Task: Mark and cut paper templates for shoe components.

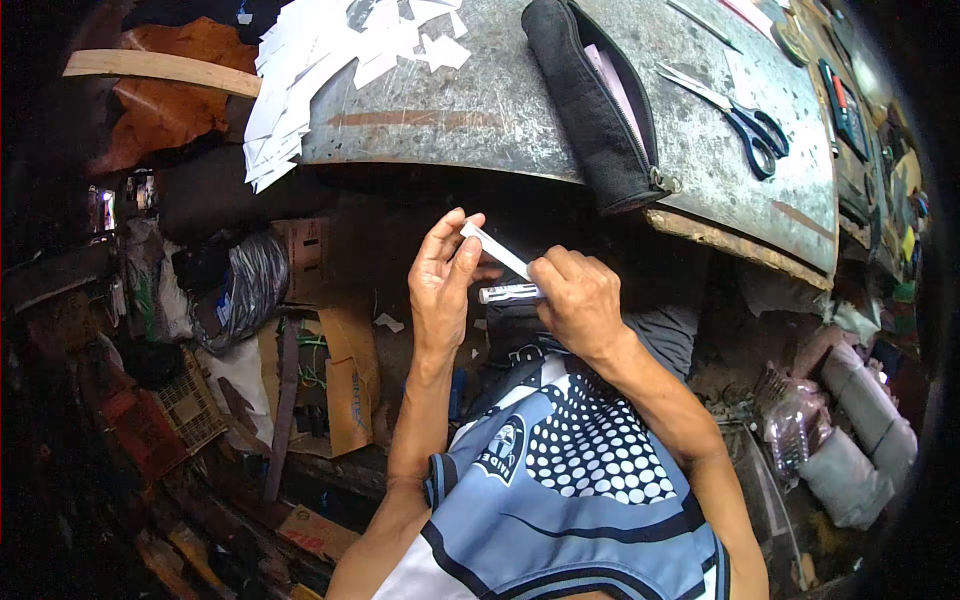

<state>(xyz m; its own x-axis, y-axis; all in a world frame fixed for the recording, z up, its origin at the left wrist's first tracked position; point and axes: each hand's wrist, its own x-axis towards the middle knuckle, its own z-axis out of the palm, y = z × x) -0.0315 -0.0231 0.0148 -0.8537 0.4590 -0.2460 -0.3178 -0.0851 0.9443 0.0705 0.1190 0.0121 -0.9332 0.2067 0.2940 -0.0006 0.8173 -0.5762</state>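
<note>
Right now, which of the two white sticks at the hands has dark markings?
The lower stick, ending at the right hand; the upper stick, reaching the left hand too, looks plain white.

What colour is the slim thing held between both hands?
The slim thing is white, best seen in the head view.

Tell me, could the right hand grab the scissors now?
Probably not straight away: the right hand is gripping a slim white thing. Otherwise, nothing lies on top of the scissors.
</note>
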